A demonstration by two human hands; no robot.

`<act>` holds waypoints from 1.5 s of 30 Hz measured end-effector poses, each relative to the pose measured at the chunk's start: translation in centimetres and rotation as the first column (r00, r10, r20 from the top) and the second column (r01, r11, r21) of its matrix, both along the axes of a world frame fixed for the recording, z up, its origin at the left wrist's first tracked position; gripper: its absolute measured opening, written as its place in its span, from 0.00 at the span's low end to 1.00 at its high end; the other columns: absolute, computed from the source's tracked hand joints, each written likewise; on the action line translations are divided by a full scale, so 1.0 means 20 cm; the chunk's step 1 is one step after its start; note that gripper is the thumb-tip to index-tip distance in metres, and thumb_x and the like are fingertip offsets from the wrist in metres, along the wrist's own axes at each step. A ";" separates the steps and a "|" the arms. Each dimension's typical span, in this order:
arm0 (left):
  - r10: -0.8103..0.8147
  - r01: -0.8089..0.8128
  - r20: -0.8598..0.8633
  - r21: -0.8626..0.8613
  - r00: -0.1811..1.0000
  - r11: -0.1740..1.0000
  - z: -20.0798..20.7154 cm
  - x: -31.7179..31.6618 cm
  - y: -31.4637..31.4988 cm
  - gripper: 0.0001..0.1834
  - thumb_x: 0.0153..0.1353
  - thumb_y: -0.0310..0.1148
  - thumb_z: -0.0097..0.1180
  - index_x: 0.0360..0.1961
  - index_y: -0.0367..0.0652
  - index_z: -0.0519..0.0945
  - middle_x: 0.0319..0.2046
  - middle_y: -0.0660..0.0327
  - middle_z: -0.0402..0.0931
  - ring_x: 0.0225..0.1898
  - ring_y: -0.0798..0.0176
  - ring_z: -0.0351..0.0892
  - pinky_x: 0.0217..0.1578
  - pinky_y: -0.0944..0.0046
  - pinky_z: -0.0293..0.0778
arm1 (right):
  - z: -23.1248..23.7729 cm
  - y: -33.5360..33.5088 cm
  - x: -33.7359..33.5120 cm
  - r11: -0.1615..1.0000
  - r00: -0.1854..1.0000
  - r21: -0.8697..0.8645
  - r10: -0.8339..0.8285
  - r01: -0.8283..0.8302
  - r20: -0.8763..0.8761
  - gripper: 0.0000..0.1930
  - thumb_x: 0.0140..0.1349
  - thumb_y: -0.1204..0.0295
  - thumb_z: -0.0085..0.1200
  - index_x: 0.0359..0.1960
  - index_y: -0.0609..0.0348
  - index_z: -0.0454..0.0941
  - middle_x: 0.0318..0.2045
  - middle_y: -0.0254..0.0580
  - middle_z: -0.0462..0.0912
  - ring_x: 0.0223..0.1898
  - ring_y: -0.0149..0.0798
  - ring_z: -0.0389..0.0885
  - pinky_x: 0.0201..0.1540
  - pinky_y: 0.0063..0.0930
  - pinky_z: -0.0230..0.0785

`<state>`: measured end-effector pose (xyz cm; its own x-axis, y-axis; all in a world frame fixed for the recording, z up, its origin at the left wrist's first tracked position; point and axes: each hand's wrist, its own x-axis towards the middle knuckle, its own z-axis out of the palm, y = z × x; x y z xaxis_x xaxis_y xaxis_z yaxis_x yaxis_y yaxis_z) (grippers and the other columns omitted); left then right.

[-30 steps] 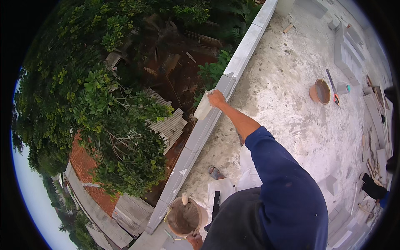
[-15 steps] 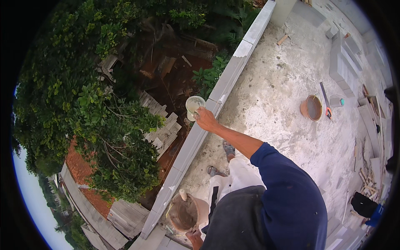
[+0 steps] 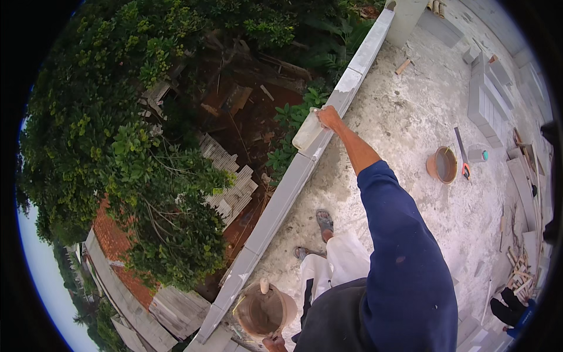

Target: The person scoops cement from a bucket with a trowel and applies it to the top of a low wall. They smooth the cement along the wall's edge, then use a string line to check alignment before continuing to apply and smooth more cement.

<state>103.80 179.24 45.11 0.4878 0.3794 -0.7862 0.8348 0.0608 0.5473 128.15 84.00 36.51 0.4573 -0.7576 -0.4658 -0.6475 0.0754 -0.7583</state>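
My right hand [image 3: 330,117], at the end of a stretched arm, grips a whitish plastic container [image 3: 306,134] by one end. The container lies tilted at the top of a narrow grey block wall [image 3: 267,226]; I cannot tell whether it touches. Down at the lower edge, my left hand [image 3: 274,342] is closed on the near rim of a brown bucket [image 3: 285,317]. Grey-brown mortar [image 3: 258,311] sits in the bucket, and a pale tool handle [image 3: 264,286] sticks up at its far rim.
Beyond the wall the ground drops to trees [image 3: 170,176] and roofs [image 3: 117,234]. On the concrete floor [image 3: 381,199] stand a second bucket [image 3: 434,167], a handsaw [image 3: 460,146] and stacked grey blocks [image 3: 484,105]. A person's dark sleeve and blue clothing [image 3: 524,320] show at lower right.
My right hand has moved forward and right along the wall with the container, which has turned from mouth-up to lying on its side. My left hand stays at the bucket.
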 end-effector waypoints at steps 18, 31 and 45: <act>-0.283 0.293 -0.139 0.057 0.949 0.954 -0.09 -0.07 0.22 0.12 0.54 0.27 0.68 0.30 0.27 0.81 0.23 0.55 0.80 0.25 0.63 0.80 0.27 0.64 0.73 | 0.53 1.33 -0.34 0.908 0.896 -0.161 0.411 -0.387 0.166 0.17 0.66 0.63 0.56 0.46 0.67 0.79 0.37 0.54 0.80 0.41 0.53 0.81 0.45 0.46 0.73; 0.638 -0.639 -0.064 -0.154 0.767 0.754 -0.34 -0.11 0.43 0.15 0.56 0.18 0.51 0.45 0.40 0.72 0.47 0.54 0.71 0.52 0.49 0.72 0.59 0.32 0.69 | 0.31 2.00 -0.19 0.411 0.929 0.910 -0.314 -0.054 0.197 0.08 0.73 0.59 0.46 0.40 0.46 0.72 0.30 0.29 0.75 0.19 0.28 0.65 0.24 0.27 0.63; 0.042 -0.034 -0.072 0.111 0.997 0.993 -0.13 -0.47 0.49 0.05 0.56 0.23 0.55 0.27 0.33 0.73 0.27 0.61 0.70 0.29 0.63 0.70 0.39 0.54 0.73 | 0.03 1.83 -1.80 0.884 0.928 -0.357 0.187 -0.303 -0.322 0.18 0.63 0.60 0.54 0.39 0.65 0.81 0.34 0.64 0.84 0.39 0.62 0.84 0.44 0.52 0.76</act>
<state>94.43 189.06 42.42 0.4138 0.4824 -0.7720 0.8713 0.0359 0.4894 92.18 120.68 37.07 0.5521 -0.7836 -0.2849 -0.7889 -0.3802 -0.4828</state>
